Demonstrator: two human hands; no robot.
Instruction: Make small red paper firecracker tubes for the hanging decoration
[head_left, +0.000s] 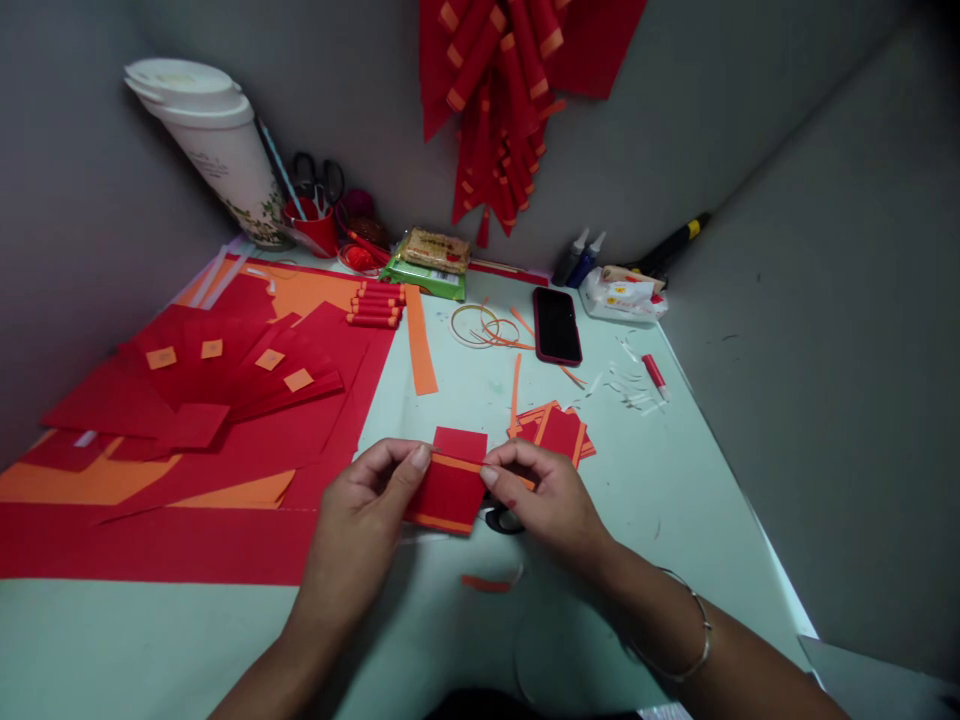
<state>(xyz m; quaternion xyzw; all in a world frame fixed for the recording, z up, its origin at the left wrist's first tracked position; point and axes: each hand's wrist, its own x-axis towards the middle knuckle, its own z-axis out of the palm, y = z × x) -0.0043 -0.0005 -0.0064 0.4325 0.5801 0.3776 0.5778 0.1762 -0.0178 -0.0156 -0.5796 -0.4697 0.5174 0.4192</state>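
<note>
Head view: over the pale worktop [637, 570], the left hand [367, 500] and the right hand [547, 500] each pinch the upper edge of one orange-banded red card [452, 492] — it lies between the two grips, mostly below them. A red cup [319, 236] holds black-handled scissors [318, 188] and a blue pencil [283, 172]; two bottles [586, 262] stand far back — four orange squares [212, 348] lie leftward.

On the table [637, 560], the phone [557, 326] lies behind the paper cards [562, 433], right of the cup [225, 170].
</note>
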